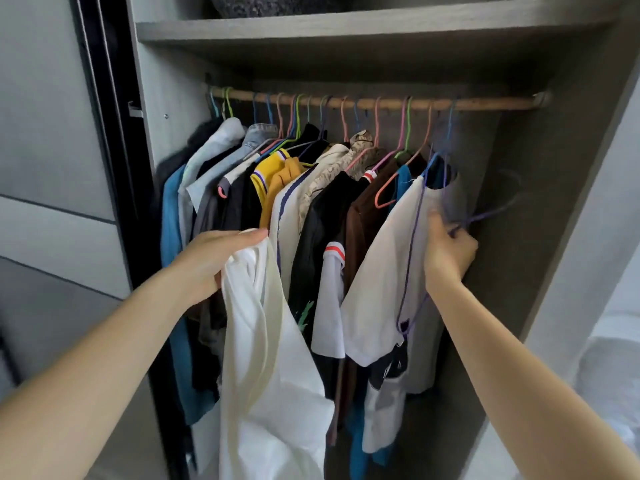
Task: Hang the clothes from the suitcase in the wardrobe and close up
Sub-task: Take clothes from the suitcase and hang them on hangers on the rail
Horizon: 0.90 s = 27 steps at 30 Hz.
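My left hand (pixel 211 261) grips the top of a cream white garment (pixel 270 375) that hangs down in front of the open wardrobe. My right hand (pixel 448 251) grips a thin purple wire hanger (pixel 412 244) near the right end of the row; the hanger is blurred and lies against a white T-shirt (pixel 381 278) hanging there. Several shirts on coloured hangers fill the wooden rail (pixel 485 102) from the left to about two thirds along. The suitcase is not in view.
A grey shelf (pixel 346 29) spans the wardrobe above the rail, with a dark speckled item on top. The wardrobe's right wall (pixel 554 202) stands beside free rail space. A dark door edge (pixel 104 133) and grey panels lie on the left.
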{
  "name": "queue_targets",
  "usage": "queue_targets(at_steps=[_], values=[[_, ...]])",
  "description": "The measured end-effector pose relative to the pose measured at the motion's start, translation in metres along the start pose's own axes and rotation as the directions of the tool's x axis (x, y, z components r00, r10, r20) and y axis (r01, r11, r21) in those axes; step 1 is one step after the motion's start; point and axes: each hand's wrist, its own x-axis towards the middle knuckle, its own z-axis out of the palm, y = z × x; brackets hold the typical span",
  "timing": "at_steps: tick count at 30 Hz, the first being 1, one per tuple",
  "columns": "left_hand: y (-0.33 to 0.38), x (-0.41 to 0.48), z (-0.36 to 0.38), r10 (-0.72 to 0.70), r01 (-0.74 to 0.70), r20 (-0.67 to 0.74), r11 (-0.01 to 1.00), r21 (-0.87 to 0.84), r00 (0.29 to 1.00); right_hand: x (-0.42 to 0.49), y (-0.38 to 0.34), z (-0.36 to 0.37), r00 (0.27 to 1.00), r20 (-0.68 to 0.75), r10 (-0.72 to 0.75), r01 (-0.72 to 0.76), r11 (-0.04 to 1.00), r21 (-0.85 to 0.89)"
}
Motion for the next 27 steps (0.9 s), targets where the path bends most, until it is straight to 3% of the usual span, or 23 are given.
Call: queue_targets(at_steps=[5,8,11,13,17,22,25,27], values=[[-0.008,-0.026,-0.024,-0.073,0.073,0.015,0.996,0.042,0.997,-0.043,-0.015,-0.005,0.996,0.079,0.043,-0.054,0.987,0.148],[-0.015,-0.041,-0.038,-0.154,0.154,-0.007,0.987,0.036,0.988,-0.07,-0.033,0.0,0.949,0.315,0.012,-0.045,0.994,0.098],[-0.026,-0.052,-0.049,-0.2,0.201,-0.054,0.98,0.008,0.978,-0.099,-0.054,0.01,0.824,0.562,0.072,-0.215,0.957,0.193],[-0.035,-0.061,-0.056,-0.222,0.22,-0.086,0.975,-0.04,0.971,-0.119,-0.06,0.02,0.752,0.649,0.113,-0.338,0.912,0.233],[-0.052,-0.083,-0.068,-0.25,0.233,-0.153,0.965,-0.119,0.956,-0.169,-0.054,0.043,0.739,0.654,0.16,-0.486,0.8,0.353],[-0.062,-0.115,-0.087,-0.25,0.201,-0.242,0.957,-0.208,0.937,-0.257,-0.03,0.058,0.778,0.616,0.12,-0.4,0.852,0.339],[-0.059,-0.133,-0.097,-0.225,0.146,-0.335,0.959,-0.244,0.915,-0.298,0.01,0.054,0.716,0.686,0.127,-0.359,0.91,0.206],[-0.056,-0.146,-0.112,-0.2,0.086,-0.452,0.962,-0.259,0.869,-0.309,0.038,0.049,0.655,0.751,0.089,-0.245,0.964,0.1]])
